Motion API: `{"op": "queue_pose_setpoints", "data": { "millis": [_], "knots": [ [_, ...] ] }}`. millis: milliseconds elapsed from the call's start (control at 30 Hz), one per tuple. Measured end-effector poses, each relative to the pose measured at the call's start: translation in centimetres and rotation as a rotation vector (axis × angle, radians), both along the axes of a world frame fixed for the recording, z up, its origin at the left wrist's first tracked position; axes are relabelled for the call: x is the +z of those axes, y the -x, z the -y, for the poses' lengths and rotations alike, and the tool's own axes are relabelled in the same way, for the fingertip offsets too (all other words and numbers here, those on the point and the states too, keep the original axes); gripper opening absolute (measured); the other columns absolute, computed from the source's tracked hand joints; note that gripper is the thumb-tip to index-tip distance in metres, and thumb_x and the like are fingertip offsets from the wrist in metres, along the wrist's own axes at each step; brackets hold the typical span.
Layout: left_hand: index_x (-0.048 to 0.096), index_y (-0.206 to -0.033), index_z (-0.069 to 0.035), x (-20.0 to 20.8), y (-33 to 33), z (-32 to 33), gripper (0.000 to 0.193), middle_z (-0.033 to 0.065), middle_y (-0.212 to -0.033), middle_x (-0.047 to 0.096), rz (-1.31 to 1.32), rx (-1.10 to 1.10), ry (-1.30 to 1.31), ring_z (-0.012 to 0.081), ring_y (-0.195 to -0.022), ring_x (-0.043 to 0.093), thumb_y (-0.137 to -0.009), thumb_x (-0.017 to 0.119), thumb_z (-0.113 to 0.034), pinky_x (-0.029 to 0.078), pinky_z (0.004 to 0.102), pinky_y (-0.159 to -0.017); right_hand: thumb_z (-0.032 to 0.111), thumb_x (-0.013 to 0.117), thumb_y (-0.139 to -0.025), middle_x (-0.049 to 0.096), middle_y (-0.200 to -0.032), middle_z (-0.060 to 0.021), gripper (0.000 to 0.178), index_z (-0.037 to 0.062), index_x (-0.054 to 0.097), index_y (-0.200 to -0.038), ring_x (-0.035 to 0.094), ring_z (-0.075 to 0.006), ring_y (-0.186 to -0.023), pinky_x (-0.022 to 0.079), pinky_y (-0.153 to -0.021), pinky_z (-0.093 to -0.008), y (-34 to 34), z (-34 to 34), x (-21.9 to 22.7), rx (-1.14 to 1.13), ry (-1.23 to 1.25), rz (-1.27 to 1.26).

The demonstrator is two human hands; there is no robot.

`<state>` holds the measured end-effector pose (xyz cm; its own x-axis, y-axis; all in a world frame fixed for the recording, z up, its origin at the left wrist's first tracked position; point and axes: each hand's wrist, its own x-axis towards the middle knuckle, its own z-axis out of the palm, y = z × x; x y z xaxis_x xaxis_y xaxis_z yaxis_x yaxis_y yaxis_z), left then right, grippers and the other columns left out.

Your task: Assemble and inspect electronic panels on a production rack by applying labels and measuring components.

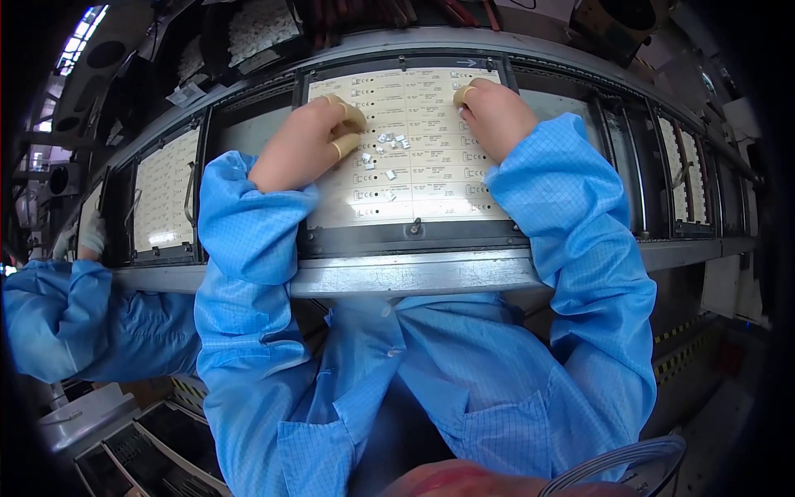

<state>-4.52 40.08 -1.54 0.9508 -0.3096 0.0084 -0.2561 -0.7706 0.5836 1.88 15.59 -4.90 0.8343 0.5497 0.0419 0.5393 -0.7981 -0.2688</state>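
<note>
A cream panel of printed boards (pixel 426 166) lies in a dark frame in front of me, with rows of black print. Small white connector-like parts (pixel 389 141) are scattered loose over its middle. My left hand (pixel 310 141), with yellowish finger cots, is at the panel's left side beside these parts. Its fingers and thumb curl toward each other; anything between the tips is hidden. At the panel's upper right, my right hand (pixel 495 116) pinches close to the surface, also in finger cots. What its fingertips hold is too small to make out.
A metal rail (pixel 414 275) runs along the near edge. Other framed panels stand on the line at left (pixel 166 190) and right (pixel 683 170). Behind are a bin of white parts (pixel 261 33) and dark red tools. A co-worker's gloved hand (pixel 91 236) is at far left.
</note>
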Motion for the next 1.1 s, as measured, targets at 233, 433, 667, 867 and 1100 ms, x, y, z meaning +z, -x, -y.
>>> {"op": "queue_pose_setpoints", "data": {
  "millis": [233,433,667,867,1100],
  "knots": [
    [0.063,-0.091,0.000,-1.0,0.5,0.2,0.018,0.0161,-0.089,0.059,-0.005,-0.126,-0.071,0.0302,-0.082,0.058,-0.076,0.065,-0.009,0.048,0.0349,-0.076,0.006,0.053,-0.082,0.057,-0.089,-0.0159,0.014,-0.0013,0.061,-0.090,0.057,-0.0320,-0.092,0.048,-0.080,-0.0375,0.8,-0.2,0.4,0.153,0.086,0.188],
    [0.063,-0.091,-0.001,-1.2,0.5,0.2,0.017,0.0169,-0.089,0.059,0.032,-0.197,-0.104,0.0323,-0.083,0.057,-0.077,0.063,-0.011,0.047,0.0364,-0.076,0.006,0.053,-0.083,0.058,-0.093,-0.0142,0.015,-0.0010,0.063,-0.093,0.058,-0.0307,-0.090,0.048,-0.079,-0.0357,0.2,0.3,-0.6,0.040,-0.005,0.083],
    [0.061,-0.090,0.000,-0.8,1.1,0.7,0.016,0.0168,-0.086,0.059,0.090,-0.133,-0.192,0.0341,-0.078,0.058,-0.080,0.060,-0.013,0.048,0.0381,-0.072,0.007,0.056,-0.083,0.059,-0.094,-0.0127,0.014,-0.0009,0.063,-0.093,0.058,-0.0305,-0.087,0.048,-0.079,-0.0353,0.3,0.3,-0.5,0.013,-0.049,0.060],
    [0.058,-0.090,0.001,-1.4,0.2,0.0,0.015,0.0100,-0.069,0.056,0.106,0.016,0.181,0.0159,-0.058,0.052,-0.075,0.061,-0.001,0.045,0.0275,-0.057,0.007,0.056,-0.083,0.059,-0.093,-0.0131,0.015,-0.0006,0.064,-0.093,0.059,-0.0305,-0.086,0.049,-0.077,-0.0357,0.2,0.4,-0.9,0.039,-0.022,0.102],
    [0.059,-0.095,-0.002,-2.1,-0.5,-0.6,0.017,0.0080,-0.084,0.061,0.032,0.129,0.242,0.0131,-0.074,0.056,-0.078,0.058,0.000,0.047,0.0250,-0.068,0.010,0.057,-0.082,0.058,-0.092,-0.0133,0.020,0.0009,0.062,-0.099,0.057,-0.0316,-0.086,0.048,-0.077,-0.0376,1.9,-0.5,1.0,0.134,-0.084,0.072]
  ]
}}
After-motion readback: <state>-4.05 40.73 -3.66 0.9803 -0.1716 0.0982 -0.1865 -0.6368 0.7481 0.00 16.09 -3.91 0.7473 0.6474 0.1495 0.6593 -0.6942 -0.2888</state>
